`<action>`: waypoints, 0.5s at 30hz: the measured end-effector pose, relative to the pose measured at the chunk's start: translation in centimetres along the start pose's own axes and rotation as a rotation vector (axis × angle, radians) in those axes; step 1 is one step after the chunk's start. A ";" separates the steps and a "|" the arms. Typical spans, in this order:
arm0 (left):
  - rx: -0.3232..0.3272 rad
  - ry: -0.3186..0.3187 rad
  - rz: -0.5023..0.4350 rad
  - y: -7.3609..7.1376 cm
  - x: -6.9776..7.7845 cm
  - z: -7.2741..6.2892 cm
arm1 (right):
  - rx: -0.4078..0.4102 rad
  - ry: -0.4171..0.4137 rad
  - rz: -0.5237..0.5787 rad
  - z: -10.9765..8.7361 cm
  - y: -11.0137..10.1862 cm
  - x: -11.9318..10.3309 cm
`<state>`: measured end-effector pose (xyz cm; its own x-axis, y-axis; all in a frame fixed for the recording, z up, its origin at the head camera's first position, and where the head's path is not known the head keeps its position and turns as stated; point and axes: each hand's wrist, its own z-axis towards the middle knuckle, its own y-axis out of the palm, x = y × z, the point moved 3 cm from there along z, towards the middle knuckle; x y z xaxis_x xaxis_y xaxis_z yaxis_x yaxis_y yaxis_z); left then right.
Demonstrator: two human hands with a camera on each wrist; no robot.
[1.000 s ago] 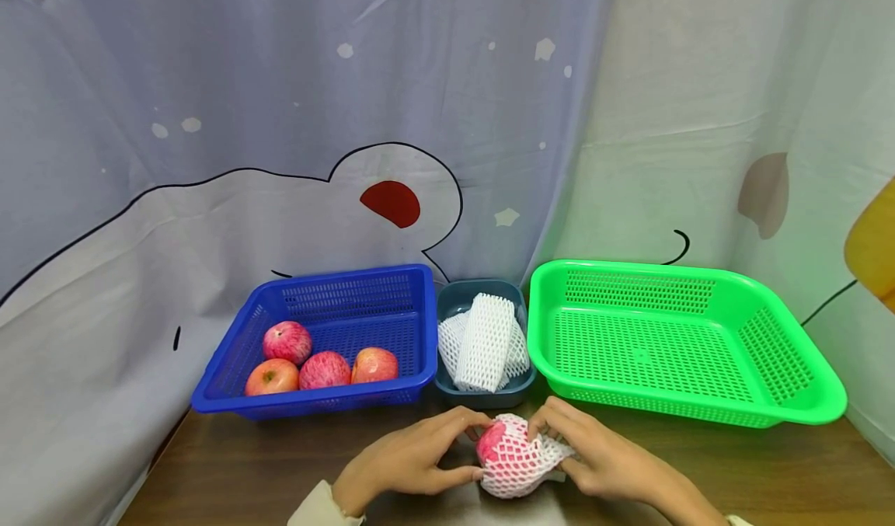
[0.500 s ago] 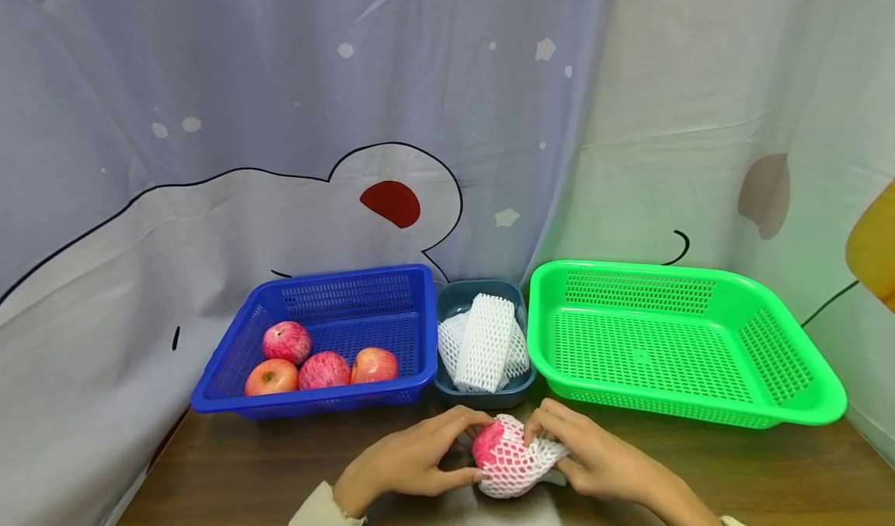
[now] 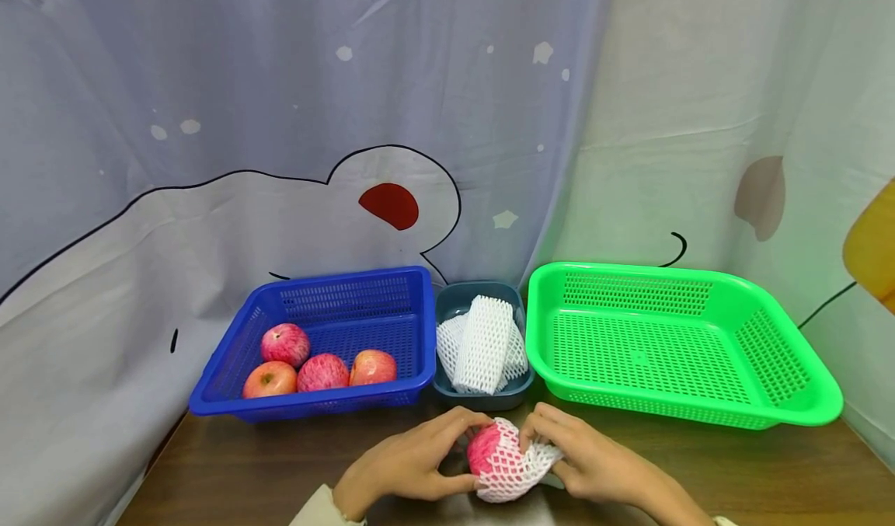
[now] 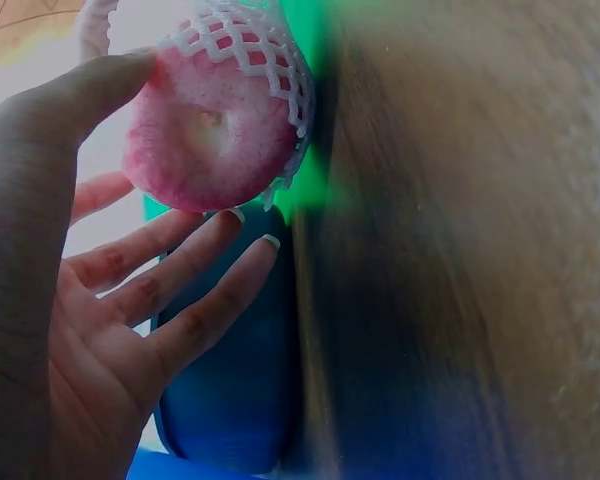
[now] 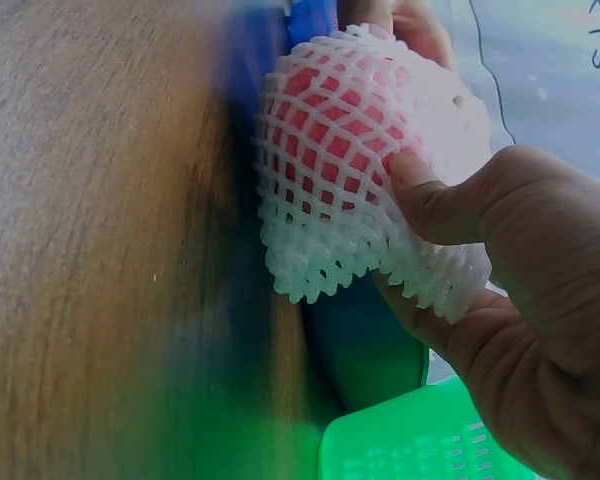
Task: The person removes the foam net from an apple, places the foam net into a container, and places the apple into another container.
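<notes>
Above the table's front part, a red apple (image 3: 482, 450) sits partly inside a white foam net sleeve (image 3: 513, 472). My left hand (image 3: 419, 456) holds the apple's bare left end between thumb and fingers; that end, with the stem hollow, faces the left wrist view, where the same apple (image 4: 215, 135) shows. On the other side my right hand (image 3: 587, 456) pinches the net, its thumb pressing the mesh in the right wrist view. There the net's loose edge (image 5: 325, 280) hangs past the fruit. Part of the right fingers is hidden behind the net.
A blue basket (image 3: 349, 277) with several apples (image 3: 325, 372) stands at the back left. Beside it, a small dark teal bin (image 3: 447, 301) holds folded foam nets (image 3: 484, 343). The green basket (image 3: 639, 355) is at the back right, near the curtain (image 3: 280, 83).
Both hands have shifted slightly left with the apple and net. The right hand keeps its pinch on the net. The baskets and bin stay where they were.
</notes>
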<state>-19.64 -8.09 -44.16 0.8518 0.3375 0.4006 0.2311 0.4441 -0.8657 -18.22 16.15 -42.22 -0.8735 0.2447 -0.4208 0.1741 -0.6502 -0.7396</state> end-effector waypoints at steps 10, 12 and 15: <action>-0.010 -0.010 0.030 -0.1 0.2 0.1 | -0.015 -0.012 0.005 0.2 0.1 -0.2; -0.006 0.000 0.047 -0.1 0.2 0.1 | -0.015 -0.013 0.000 0.3 0.1 -0.2; 0.000 0.020 0.075 0.0 0.3 0.1 | -0.013 -0.020 -0.012 0.3 0.1 -0.3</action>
<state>-19.45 -7.93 -43.99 0.8758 0.3535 0.3285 0.1662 0.4182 -0.8930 -18.10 15.76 -42.02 -0.8842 0.2380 -0.4018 0.1698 -0.6376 -0.7514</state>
